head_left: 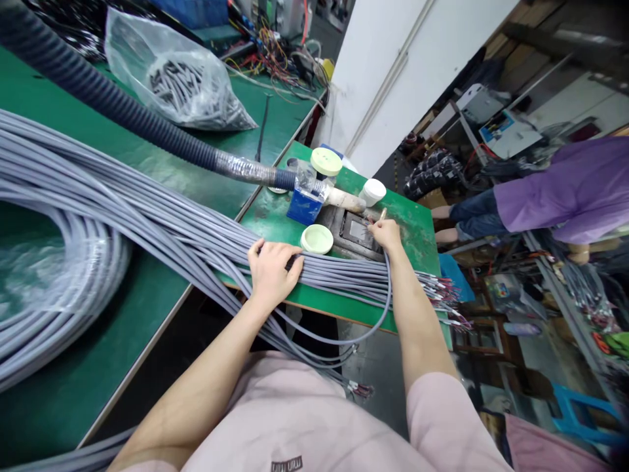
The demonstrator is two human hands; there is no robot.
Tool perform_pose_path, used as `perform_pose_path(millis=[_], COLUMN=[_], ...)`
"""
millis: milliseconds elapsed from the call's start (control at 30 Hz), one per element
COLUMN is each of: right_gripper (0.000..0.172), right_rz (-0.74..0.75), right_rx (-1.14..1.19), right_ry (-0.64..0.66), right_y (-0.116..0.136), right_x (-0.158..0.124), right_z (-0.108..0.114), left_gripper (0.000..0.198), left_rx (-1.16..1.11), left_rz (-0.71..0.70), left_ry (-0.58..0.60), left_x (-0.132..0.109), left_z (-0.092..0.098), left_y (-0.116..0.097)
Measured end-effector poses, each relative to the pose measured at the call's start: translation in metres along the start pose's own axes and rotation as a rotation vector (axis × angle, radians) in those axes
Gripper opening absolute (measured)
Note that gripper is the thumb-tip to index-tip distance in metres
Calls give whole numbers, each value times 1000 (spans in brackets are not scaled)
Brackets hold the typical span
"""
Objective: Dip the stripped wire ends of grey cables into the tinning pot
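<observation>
A thick bundle of grey cables point(339, 278) runs across the green bench, its stripped ends with thin coloured wires point(445, 292) at the right. My left hand point(274, 272) lies over the bundle, fingers curled on the cables and thumb close to the index finger. My right hand point(386, 235) is closed in a pinch on a single grey cable point(386, 308), which loops down below it. Fine wire ends show by its fingertips, at a dark metal box with a shiny square surface point(358, 229), which looks like a solder pot. A pale green round dish point(317, 239) sits between my hands.
A black corrugated hose point(162, 134) reaches to a blue box point(304, 204). Behind stand a yellow-lidded container point(327, 161) and a white jar point(372, 191). Coiled cable point(98, 282) and a clear bag of grey pieces point(179, 85) lie left. A person in purple point(555, 190) stands right.
</observation>
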State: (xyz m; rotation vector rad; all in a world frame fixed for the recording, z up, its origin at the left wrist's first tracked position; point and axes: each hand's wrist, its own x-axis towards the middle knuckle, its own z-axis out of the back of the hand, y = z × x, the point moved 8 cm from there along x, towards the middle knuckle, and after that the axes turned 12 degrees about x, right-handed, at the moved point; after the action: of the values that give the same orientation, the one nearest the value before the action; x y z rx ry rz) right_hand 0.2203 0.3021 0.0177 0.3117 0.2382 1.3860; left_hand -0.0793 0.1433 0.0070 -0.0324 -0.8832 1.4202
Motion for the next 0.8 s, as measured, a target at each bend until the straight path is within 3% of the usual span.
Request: perform_pose_path(millis=[800], right_gripper=[27], right_rz=[-8], right_rx=[-64], right_ry=[29], right_y=[2], right_x=[0], right_z=[-3], left_gripper=[16], left_rx=[44], left_rz=[-19], left_ry=[-17], left_x=[0], left_z=[1], left_y=[-2])
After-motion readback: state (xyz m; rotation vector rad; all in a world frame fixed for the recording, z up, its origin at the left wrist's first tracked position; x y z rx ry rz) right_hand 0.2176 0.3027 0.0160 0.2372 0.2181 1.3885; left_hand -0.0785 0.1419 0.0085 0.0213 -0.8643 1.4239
